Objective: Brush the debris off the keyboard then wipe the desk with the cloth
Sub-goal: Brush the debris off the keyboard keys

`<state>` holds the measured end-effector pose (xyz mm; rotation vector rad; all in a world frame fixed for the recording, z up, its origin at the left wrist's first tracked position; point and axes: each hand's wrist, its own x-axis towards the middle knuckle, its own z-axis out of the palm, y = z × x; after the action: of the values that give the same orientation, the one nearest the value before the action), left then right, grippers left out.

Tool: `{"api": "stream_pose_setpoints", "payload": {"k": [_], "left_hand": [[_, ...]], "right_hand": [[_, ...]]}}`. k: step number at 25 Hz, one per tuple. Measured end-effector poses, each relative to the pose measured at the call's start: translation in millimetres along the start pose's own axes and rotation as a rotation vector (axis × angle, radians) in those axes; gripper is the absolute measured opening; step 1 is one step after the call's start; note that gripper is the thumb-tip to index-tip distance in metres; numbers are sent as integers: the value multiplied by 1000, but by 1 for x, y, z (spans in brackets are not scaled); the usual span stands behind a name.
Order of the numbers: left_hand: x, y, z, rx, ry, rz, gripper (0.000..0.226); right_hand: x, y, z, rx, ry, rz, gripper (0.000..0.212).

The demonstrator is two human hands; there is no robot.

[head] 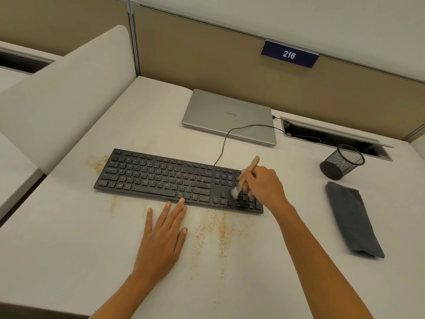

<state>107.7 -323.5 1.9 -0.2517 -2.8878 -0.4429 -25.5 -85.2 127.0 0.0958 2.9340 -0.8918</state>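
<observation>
Head camera: my right hand point(264, 186) grips the wooden brush point(250, 169), its pale bristles down on the keys at the right end of the black keyboard point(161, 178). My left hand point(161, 238) lies flat on the desk point(69, 249) just in front of the keyboard, fingers straight, the longest fingertips at its front edge. Tan debris point(222, 229) streaks the desk beside that hand. The folded grey cloth point(354, 219) lies untouched, well apart to the right of my right hand, near a mesh pen cup point(341, 162).

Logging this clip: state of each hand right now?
Left hand: open, flat on the desk.
Right hand: holds the brush over the keyboard.
</observation>
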Motion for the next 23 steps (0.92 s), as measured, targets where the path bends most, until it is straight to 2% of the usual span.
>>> {"api": "stream_pose_setpoints", "payload": {"k": [2, 4, 7, 9, 10, 11, 15, 20, 23], "left_hand": [[-1, -1, 1, 0, 1, 0, 56], [-1, 0, 0, 1, 3, 2, 55], [0, 1, 0, -2, 10, 8, 55], [0, 1, 0, 1, 16, 8, 55], [0, 1, -1, 5, 19, 8, 55], [0, 0, -1, 8, 22, 8, 55], [-1, 0, 0, 15, 21, 4, 55], [0, 1, -1, 12, 14, 6, 56], [0, 2, -1, 8, 12, 5, 56]], "right_hand": [[-2, -7, -1, -27, 112, -14, 43], [-7, -14, 1, -67, 149, -35, 46], [-15, -13, 1, -152, 13, -15, 50], [-19, -9, -6, -86, -156, 88, 37], [-21, -7, -8, -19, -183, 123, 33], [-23, -5, -9, 31, -149, 126, 31], [-21, 1, 2, 83, 215, 87, 37], [-21, 4, 13, 306, 155, 38, 29], [-20, 18, 7, 250, 306, 121, 30]]}}
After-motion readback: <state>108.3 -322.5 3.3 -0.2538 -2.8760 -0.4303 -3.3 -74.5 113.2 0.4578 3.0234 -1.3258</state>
